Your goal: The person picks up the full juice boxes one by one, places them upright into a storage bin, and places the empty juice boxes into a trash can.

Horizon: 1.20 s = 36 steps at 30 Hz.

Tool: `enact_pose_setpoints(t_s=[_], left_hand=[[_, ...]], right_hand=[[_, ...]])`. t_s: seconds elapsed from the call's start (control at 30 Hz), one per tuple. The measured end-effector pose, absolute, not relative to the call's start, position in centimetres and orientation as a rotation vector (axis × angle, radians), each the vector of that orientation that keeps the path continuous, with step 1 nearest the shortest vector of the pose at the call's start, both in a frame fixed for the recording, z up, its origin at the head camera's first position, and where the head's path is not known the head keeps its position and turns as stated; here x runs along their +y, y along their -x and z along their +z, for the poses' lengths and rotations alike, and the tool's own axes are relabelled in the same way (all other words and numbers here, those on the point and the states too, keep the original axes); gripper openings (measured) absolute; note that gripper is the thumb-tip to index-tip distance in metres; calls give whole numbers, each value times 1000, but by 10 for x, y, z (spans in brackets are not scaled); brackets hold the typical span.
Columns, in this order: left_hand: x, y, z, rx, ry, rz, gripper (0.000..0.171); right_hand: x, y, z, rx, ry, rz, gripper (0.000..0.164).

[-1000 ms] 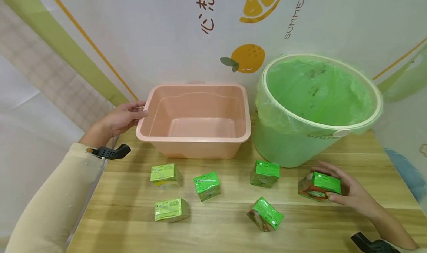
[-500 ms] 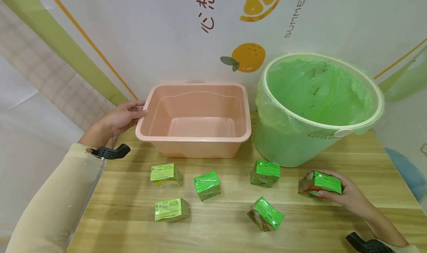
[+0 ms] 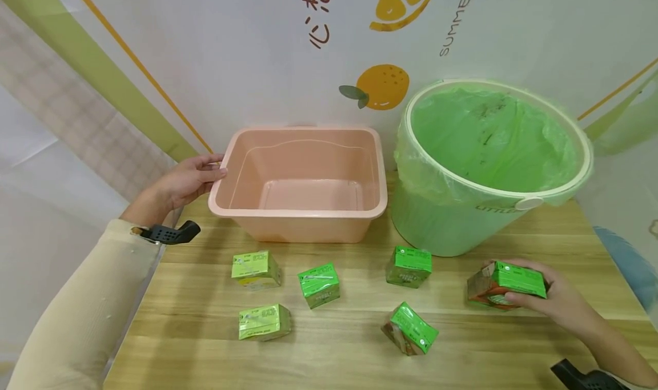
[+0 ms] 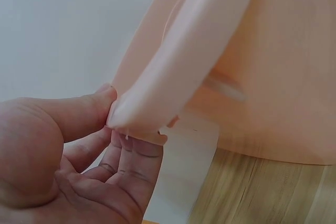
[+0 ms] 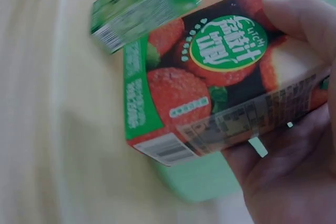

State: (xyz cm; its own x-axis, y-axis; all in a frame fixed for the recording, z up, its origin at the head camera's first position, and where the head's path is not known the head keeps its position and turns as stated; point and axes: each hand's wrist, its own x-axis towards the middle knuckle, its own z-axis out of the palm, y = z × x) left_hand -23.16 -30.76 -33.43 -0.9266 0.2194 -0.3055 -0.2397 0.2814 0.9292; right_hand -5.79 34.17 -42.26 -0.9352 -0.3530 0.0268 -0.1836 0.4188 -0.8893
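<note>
R hand [image 3: 562, 298] grasps litchi box [image 3: 521, 278], thumb on near side, rest of hand round the back. Vs. 0.5 s ago, box is a bit further R in head view, looks slightly bigger & shows more of its L end, so prob. being tilted or raised. Can't tell for sure if it's fully off the surface [image 3: 339, 356]; R wrist view is blurry around it. Reads as: grip secured, lift only starting, if at all.

L hand [image 3: 190, 181] unchanged: pinches L edge of tub [image 3: 298, 213], thumb one side of rim, fingers under it, so tub is prob. being steadied. Tub's upright, no obvious shift, just beside bin [image 3: 437, 224] on its R; bin has liner [image 3: 488, 139] folded over its rim.

Other 5 boxes haven't moved, untouched, spaced apart: back lime box [image 3: 254, 270] & front lime box [image 3: 262, 322] on L, straw box [image 3: 319, 285] nr mid, rear green box [image 3: 408, 266] nr bin's base, & angled box [image 3: 410, 328] in front of that. Only litchi box is in play rn.
</note>
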Motion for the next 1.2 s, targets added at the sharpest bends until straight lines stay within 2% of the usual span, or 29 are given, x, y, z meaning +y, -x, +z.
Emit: enact_pose_setpoints(t_s=[0.27,0.53,0.83,0.93,1.2], left_hand=[[-310,232,-335,2188,17,1671,66],[-310,233,-336,2170,27,1674,68],[-310,232,-334,2140,27,1696,68],[-309,233,-334,2138,29,1702,68],[-309,235,-335,2141,25,1709,68]], right_hand=[[328,55,-369,2286,657,-1838,62],[288,52,-320,2333,852,-1754,66],[223,70,-271,2345,833,-1637,61],[202,82,-257,2466,751,-1558,56],[148,111,-232,2312,508,-1683,49]])
